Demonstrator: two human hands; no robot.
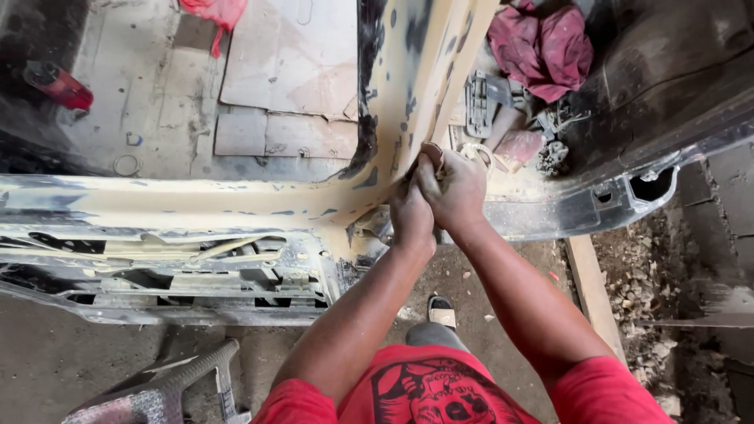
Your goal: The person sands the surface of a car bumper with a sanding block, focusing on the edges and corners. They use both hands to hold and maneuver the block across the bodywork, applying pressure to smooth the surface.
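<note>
A person in a red printed shirt presses both hands against the pillar (408,86) of a stripped car body, seen from a head-worn camera looking straight down. The pillar rises from the sill (157,206) in the middle of the view, coated in a dull, matte cream-yellow filler that is worn through in ragged patches to dark metal beneath. The same chalky coat runs along the sill to the left, above pressed steel with cut-out slots.

The left hand (411,216) and right hand (455,188) sit tight together at the foot of the pillar, the right lying partly over the left. Both are closed around a small, pale folded piece (434,157) held flat against the coated surface; what it is made of cannot be told.

Inside the shell, a crumpled maroon cloth (542,43) lies on the dusty floor pan beside a grey slotted metal bracket (477,102) and a tangle of small parts. Pale dust is heaped at the pillar's base. Through the opening on the left, cracked concrete slabs (287,86) show, with a red can (56,85) on its side. Below, a grey metal stool (169,389) stands on bare ground, a wooden plank (593,294) runs beside rubble, and one sandalled foot (441,310) shows between the arms.
</note>
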